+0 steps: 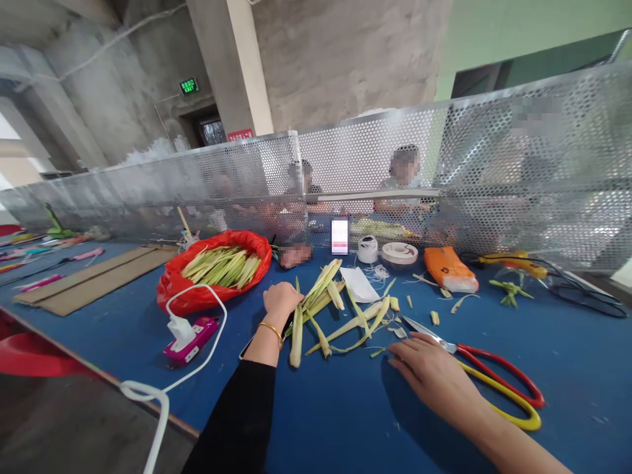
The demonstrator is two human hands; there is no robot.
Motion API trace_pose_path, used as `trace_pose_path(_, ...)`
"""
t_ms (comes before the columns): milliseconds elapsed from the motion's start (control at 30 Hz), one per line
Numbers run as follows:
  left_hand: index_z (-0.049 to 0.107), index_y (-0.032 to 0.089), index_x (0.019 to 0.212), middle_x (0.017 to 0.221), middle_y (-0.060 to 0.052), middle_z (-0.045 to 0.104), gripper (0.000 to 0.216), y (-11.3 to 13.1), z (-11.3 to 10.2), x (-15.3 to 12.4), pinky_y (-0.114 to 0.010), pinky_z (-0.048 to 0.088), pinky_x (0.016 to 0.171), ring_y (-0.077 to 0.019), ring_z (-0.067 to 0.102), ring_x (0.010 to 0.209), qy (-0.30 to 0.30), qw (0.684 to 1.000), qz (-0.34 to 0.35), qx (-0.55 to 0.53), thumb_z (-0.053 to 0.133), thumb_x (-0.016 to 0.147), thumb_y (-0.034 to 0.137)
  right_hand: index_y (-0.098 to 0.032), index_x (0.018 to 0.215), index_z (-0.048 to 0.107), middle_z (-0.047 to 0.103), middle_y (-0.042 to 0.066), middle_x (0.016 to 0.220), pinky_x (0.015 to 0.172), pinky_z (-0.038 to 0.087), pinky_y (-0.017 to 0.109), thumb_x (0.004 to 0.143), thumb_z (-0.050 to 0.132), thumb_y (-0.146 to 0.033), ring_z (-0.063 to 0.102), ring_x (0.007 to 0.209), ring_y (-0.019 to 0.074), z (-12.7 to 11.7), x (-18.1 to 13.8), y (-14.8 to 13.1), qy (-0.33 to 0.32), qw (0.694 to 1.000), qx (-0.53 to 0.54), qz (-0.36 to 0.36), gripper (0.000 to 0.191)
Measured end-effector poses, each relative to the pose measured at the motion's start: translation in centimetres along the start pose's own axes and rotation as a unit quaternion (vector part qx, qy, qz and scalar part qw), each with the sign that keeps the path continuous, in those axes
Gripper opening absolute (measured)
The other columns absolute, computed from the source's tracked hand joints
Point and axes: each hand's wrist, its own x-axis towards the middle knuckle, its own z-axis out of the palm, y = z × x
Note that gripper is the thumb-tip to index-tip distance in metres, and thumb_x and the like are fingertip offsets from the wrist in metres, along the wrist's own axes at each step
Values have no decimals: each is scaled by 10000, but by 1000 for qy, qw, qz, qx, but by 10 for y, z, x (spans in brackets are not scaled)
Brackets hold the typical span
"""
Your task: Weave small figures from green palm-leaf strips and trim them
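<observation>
My left hand point(281, 299), with a gold bangle at the wrist, is curled at the left edge of a loose heap of pale green husk strips point(320, 293). Its fingers are closed, and whatever may be in them is hidden. A dark flat object, partly covered by the wrist, lies beneath it. My right hand point(427, 368) hovers over or rests on the blue table, fingers stretched out and nothing in them. Just beyond it lie scissors point(449, 345) with one red and one yellow handle, blades pointing at the husk scraps.
A red plastic bag point(170, 276) full of husk strips stands left, near a purple power strip point(192, 341) with a white cable. Along the back are a phone point(340, 236), white string point(367, 249), a tape roll point(399, 253) and an orange tissue pack point(447, 266). People sit behind a perforated metal screen point(355, 151).
</observation>
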Motion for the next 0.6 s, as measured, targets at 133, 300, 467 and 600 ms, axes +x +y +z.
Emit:
trace_pose_path(133,609,206,733,784,-70,718,182,12,-22,-12,-282,468,688,-209,678,770,116,988,-3,-97,532,805,355,-215,926,641,696,46,812,921,435,448,948,410,-230,650,767,200,0,0,0,36,999,11,2,232)
trace_pose_path(300,468,212,866,713,2,638,222,48,-47,-51,-239,486,552,-125,613,534,294,838,34,-458,444,873,433,-229,953,668,719,70,898,869,477,407,920,456,-362,660,866,241,-8,1,-8,109,980,133,99,252)
trace_pose_path(467,493,188,744,607,17,599,230,90,-15,-96,-198,424,369,-125,585,454,-74,730,-31,-678,605,758,389,-188,955,642,709,68,898,685,530,304,818,552,-563,667,813,228,-16,2,-33,-5,829,517,214,409)
trace_pose_path(600,501,187,736,652,-6,621,180,98,8,-105,-207,449,378,-141,613,506,-147,745,-63,-648,587,761,343,-169,894,568,666,34,794,519,494,250,750,648,-556,641,602,157,-13,3,-47,-61,707,657,255,420)
